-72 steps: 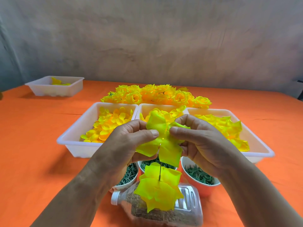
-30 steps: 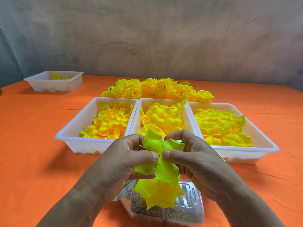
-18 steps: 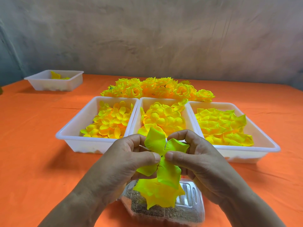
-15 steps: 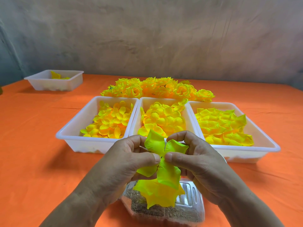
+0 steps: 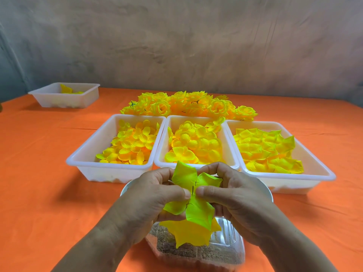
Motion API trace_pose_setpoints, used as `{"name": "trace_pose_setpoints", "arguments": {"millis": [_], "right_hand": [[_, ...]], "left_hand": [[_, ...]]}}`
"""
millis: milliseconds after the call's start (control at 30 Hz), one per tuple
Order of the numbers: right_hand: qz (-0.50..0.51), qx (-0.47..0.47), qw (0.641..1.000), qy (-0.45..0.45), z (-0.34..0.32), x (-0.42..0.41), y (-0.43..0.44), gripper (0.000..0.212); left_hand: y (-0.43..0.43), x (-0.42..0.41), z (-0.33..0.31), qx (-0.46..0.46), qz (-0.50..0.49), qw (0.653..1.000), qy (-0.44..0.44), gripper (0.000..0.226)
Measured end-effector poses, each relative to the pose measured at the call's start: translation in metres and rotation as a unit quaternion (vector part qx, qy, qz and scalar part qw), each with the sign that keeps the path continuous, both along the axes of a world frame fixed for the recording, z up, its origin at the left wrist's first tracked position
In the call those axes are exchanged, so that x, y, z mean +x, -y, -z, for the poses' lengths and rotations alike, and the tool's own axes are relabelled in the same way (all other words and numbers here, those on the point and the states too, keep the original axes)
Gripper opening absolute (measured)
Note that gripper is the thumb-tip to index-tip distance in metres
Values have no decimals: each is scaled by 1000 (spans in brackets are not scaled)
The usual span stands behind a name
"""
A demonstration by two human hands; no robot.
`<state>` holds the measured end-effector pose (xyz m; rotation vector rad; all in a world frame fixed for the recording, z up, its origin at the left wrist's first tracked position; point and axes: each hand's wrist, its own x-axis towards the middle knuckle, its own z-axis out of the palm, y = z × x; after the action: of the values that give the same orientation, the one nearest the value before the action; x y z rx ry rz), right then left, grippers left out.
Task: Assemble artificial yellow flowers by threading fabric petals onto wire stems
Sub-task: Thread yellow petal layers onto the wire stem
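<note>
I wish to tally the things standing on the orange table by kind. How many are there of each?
White trays: 4
Clear plastic container: 1
Pile of finished flowers: 1
Bowls: mostly hidden, not counted
Total: 6

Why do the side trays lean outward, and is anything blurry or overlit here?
Head view: the wide-angle lens splays the left tray and right tray outward; soft light throws faint shadows leftward on the cloth; the petal glows oversaturated, while the left hand and right hand look sharp.
</note>
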<state>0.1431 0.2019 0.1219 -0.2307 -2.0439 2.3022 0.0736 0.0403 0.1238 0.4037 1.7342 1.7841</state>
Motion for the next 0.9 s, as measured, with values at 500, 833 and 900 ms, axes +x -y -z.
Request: {"name": "trace_pose_setpoints", "arguments": {"millis": [500, 833, 900], "right_hand": [[23, 49, 999, 2, 4, 0, 0, 24], [45, 93, 995, -12, 4, -5, -6, 25], [45, 96, 994, -12, 5, -5, -7, 26]], "left_hand": [[0, 0, 4, -38, -20, 999, -12, 15], [1, -1, 5, -55, -19, 998, -23, 22], [2, 0, 5, -62, -19, 997, -31, 22]]}}
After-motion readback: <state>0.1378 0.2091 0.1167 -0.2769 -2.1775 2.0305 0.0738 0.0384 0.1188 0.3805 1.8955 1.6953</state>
